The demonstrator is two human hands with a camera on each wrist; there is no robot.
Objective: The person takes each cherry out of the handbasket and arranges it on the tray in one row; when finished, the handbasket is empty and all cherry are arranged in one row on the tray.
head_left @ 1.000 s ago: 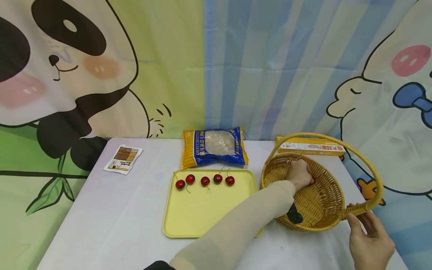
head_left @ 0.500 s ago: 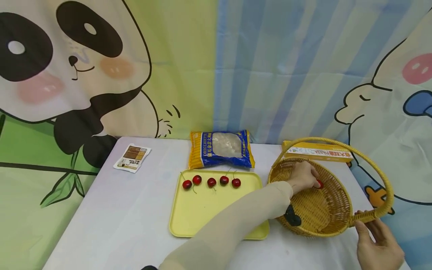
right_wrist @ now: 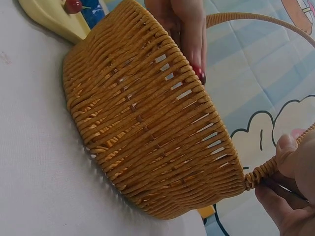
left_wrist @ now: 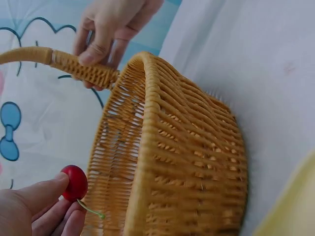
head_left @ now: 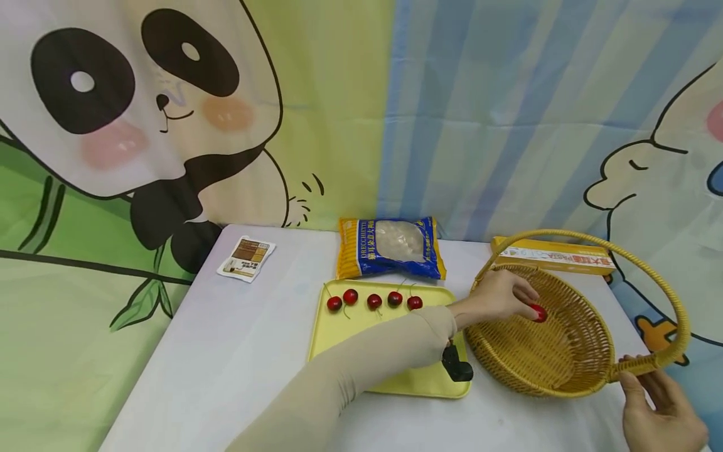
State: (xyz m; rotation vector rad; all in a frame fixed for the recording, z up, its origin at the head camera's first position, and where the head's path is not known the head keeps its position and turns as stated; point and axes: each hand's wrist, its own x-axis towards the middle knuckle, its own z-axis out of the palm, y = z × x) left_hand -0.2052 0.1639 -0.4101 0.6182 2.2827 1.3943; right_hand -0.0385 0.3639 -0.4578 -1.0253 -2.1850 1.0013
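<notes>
My left hand (head_left: pixel 499 296) pinches a red cherry (head_left: pixel 540 313) between thumb and fingers, over the inside of a wicker basket (head_left: pixel 533 358). In the left wrist view the green stem of this cherry (left_wrist: pixel 75 182) hangs down beside the basket's rim. My right hand (head_left: pixel 661 411) holds the base of the basket's arched handle (head_left: pixel 672 301), thumb on one side and fingers on the other. To the left of the basket, a yellow tray (head_left: pixel 390 384) carries several cherries (head_left: pixel 350 297) in a row along its far side. My left forearm hides part of the tray.
A blue and yellow bag of pasta (head_left: pixel 398 246) lies behind the tray. Behind the basket is a yellow box (head_left: pixel 553 256). A small white and brown packet (head_left: pixel 246 258) lies at the table's far left. A printed curtain (head_left: pixel 452 157) hangs behind the table.
My left hand has lifted from deep inside the basket and drawn back leftward, the cherry now plainly visible in its fingers. My right hand has stayed on the handle. The head view has shifted.
</notes>
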